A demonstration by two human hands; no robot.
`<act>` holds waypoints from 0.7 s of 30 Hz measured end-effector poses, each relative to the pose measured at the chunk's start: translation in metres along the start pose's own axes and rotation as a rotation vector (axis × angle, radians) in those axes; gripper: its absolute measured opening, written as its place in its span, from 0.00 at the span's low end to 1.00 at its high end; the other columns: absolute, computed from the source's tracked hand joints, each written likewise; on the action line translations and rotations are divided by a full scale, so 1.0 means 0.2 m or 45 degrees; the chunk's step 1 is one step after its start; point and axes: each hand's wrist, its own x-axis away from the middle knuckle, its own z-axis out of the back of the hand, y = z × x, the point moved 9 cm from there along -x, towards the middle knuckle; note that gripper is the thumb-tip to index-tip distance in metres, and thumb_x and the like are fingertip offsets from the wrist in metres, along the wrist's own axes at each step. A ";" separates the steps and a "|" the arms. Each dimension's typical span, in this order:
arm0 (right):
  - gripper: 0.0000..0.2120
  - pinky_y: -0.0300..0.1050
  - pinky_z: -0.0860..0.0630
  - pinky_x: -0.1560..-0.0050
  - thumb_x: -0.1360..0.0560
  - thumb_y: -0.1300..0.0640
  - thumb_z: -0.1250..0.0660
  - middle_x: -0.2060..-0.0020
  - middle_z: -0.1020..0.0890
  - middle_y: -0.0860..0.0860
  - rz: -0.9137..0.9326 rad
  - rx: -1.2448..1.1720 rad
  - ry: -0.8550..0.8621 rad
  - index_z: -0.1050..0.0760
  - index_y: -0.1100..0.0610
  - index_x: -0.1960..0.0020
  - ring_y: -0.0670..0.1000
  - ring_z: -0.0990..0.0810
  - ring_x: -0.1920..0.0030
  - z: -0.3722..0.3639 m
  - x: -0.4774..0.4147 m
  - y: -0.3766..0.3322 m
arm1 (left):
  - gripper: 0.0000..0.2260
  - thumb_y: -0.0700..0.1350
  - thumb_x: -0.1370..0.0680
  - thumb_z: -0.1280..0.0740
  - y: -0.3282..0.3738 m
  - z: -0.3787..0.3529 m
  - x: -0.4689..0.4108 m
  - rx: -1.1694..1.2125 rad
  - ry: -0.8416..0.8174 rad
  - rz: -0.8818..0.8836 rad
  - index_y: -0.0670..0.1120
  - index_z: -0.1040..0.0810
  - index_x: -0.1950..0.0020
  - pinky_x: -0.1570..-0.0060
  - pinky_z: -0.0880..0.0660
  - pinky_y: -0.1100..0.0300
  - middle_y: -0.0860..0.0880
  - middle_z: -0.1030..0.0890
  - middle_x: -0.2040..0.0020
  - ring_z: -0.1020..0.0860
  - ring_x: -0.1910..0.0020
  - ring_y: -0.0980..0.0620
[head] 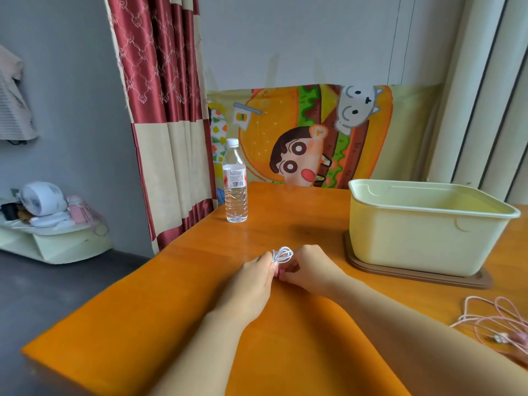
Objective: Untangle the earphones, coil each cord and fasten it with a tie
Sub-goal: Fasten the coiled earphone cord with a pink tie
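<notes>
White cord coil (282, 255) | loops upward | pinched between both hands (281, 271)

My white earphone cord (282, 255) is gathered into a small coil of loops, standing up at twelve o'clock of my fingertips; the pink earphones (493, 324) lie loose and tangled on the table at four o'clock.

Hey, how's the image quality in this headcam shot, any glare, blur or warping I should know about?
Head view: wide-angle warping bows the table edges and the curtain; soft, even daylight, with a pale sheen on the wood near the water bottle; the white cord coil between the left hand and right hand looks soft; the pink cord smears at the right edge.
</notes>
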 end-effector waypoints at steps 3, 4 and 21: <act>0.11 0.33 0.37 0.72 0.26 0.54 0.30 0.63 0.20 0.50 0.011 0.037 -0.095 0.20 0.61 0.51 0.47 0.27 0.67 0.00 -0.01 -0.01 | 0.12 0.49 0.17 0.48 0.00 -0.01 0.00 -0.012 -0.012 0.007 0.46 0.30 0.38 0.60 0.28 0.64 0.49 0.23 0.42 0.22 0.50 0.52; 0.11 0.33 0.36 0.71 0.25 0.54 0.31 0.60 0.19 0.52 0.021 0.053 -0.113 0.20 0.61 0.50 0.48 0.26 0.65 0.01 -0.02 -0.01 | 0.12 0.49 0.17 0.48 0.00 -0.01 0.00 -0.013 -0.010 0.012 0.46 0.30 0.37 0.61 0.29 0.65 0.49 0.23 0.42 0.23 0.50 0.52; 0.07 0.38 0.20 0.56 0.26 0.57 0.31 0.60 0.15 0.53 -0.057 -1.049 0.354 0.19 0.56 0.49 0.49 0.16 0.59 0.38 0.39 0.10 | 0.16 0.42 0.17 0.49 0.16 0.26 0.04 0.686 0.303 0.217 0.42 0.25 0.57 0.63 0.33 0.77 0.49 0.21 0.60 0.24 0.63 0.65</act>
